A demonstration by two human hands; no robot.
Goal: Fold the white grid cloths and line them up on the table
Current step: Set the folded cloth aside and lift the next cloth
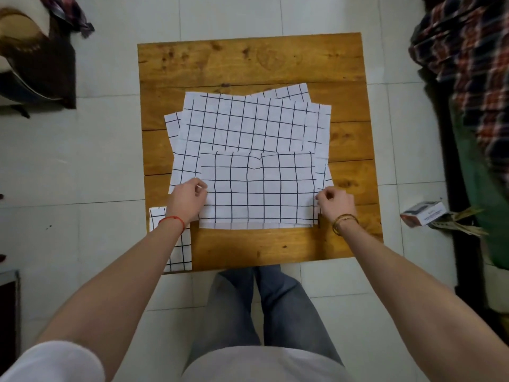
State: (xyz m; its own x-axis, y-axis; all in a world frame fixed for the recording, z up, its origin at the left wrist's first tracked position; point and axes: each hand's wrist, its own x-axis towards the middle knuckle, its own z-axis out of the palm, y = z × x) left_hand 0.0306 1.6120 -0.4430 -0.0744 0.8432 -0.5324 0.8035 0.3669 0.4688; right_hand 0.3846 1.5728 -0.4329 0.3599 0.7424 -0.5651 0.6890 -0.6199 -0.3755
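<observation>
1. The top cloth (259, 188), already doubled over once, is lying near the tabletop's (248, 62) near edge, with its long axis running left to right, parallel to that edge.
2. The left hand (188, 201) is pinching the cloth's left short edge, and the right hand (334, 201) is pinching the right short edge, fingers curled shut on the fabric at both ends.
3. Both hands are sitting level with each other, about midway along the short edges, so neither is nearer; the cloth is spanning the gap between them.
4. Under and beyond it, the pile of unfolded cloths (248, 122) is spreading toward the far edge, skewed and overlapping.
5. One folded cloth (179, 249) is resting at the near left corner, partly under the left forearm.
6. Judging by this, the next fold is probably bringing one short edge across to the other, along the long axis.
</observation>
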